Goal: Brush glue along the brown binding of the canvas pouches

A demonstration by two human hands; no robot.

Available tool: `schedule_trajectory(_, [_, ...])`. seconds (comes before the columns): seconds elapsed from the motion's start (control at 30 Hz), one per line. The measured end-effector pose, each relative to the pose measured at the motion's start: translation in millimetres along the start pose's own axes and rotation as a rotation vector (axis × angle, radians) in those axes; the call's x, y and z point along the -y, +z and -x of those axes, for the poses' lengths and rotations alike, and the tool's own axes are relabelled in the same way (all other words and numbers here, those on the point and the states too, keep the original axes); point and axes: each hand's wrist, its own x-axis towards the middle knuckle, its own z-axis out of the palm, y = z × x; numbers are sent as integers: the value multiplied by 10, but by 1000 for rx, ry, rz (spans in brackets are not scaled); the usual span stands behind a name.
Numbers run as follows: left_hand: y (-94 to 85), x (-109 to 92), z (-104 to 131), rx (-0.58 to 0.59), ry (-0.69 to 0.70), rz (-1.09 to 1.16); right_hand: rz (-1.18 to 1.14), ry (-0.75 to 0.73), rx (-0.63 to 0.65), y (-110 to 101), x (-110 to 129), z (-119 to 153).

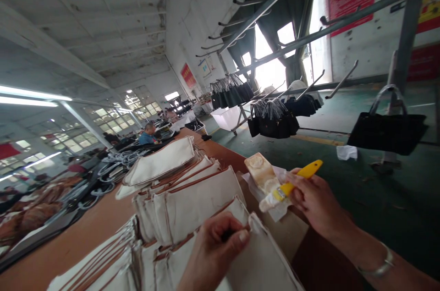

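Observation:
My right hand (314, 199) grips a brush with a yellow handle (309, 169). Its pale, coated bristles (270, 201) point left, beside a tan, smeared container (260, 172) lying on white paper (280, 211). With thumb and forefinger pinched, my left hand (220, 247) holds the top corner of a cream bag piece (263, 259) with brown edging. More cream pieces (202, 194) stand in rows just beyond and left of this hand. Others lie stacked at the near left (103, 259) and on top at the back (161, 160).
Brown worktable (82, 231) runs away to the back. Grey cords and dark parts (106, 167) lie along its left side. On the right, a metal rack with hooks (295, 48) carries black handbags (275, 123). A person in blue (148, 135) sits farther back.

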Motion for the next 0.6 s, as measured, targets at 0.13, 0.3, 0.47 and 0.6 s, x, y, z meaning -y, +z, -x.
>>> schedule_trajectory(0.13, [-329,-433,257,-151,189,142,-164,-58,-46,-84,366,-71])
schedule_trajectory(0.3, [-834,75,446,-162,176,97,-179,-52,-81,-247,503,24])
schedule_trajectory(0.47, [-1371,1159,567,-245,-393,-122,-125,37,-141,-414,265,142])
schedule_trajectory(0.6, [-1035,1493,602,-240,-263,-515,-90,131,-119,-355,2,207])
